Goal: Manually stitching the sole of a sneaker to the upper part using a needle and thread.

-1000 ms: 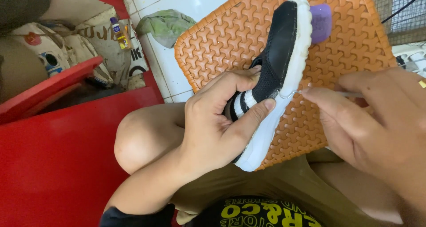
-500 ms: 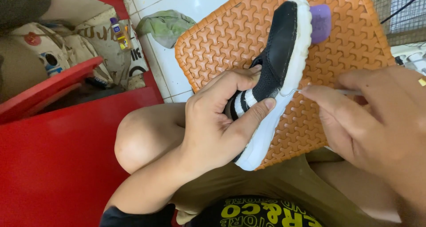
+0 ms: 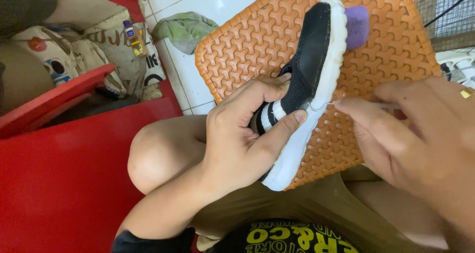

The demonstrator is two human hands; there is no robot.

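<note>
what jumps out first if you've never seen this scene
A black shoe with a white sole, gripped mid-frame by the left hand. The right hand holds a thin hooked needle against the sole's edge. Behind lies an orange mat; a red surface fills the left.

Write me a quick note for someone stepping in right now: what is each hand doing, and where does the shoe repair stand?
Left hand: grips the black sneaker at its middle, white sole turned right, over the orange plastic mat.
Right hand: pinches a thin hooked needle, tip at the sole's edge.
Purple block: at the sneaker's toe.
Done: cannot tell, no stitches are visible.
Left: seemingly the stitching along the sole edge.
</note>
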